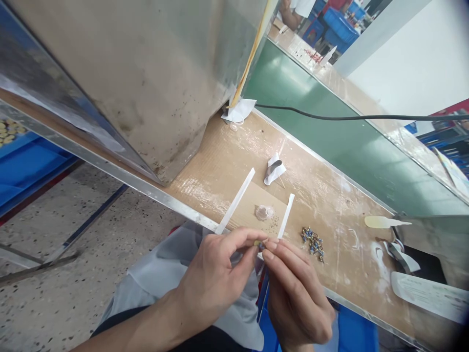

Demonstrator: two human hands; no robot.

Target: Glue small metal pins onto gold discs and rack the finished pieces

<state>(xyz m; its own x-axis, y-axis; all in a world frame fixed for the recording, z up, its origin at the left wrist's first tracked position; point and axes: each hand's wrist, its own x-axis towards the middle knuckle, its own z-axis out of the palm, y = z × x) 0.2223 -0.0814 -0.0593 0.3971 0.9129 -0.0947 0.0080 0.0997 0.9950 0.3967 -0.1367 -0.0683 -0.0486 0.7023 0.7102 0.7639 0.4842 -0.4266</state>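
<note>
Over the table's front edge, my left hand (216, 269) pinches a small blue-and-gold piece (259, 244) between thumb and index finger. My right hand (296, 283) meets it from the other side, its fingertips closed together against the piece. Whatever sits between those right fingertips is too small to make out. Just beyond the hands lies a round clear plastic bit (264, 212) on a brown sheet, with tiny specks (273, 225) scattered beside it. To the right is a pile of similar small blue-and-gold pieces (312, 243).
White tape strips (236, 200) edge the brown sheet. Behind it lies a white wrap with a dark patch (274, 169). A squeeze bottle (383, 222) and a white panel (428, 293) lie right. A large metal box (146, 73) stands left; a green divider (311, 117) runs behind.
</note>
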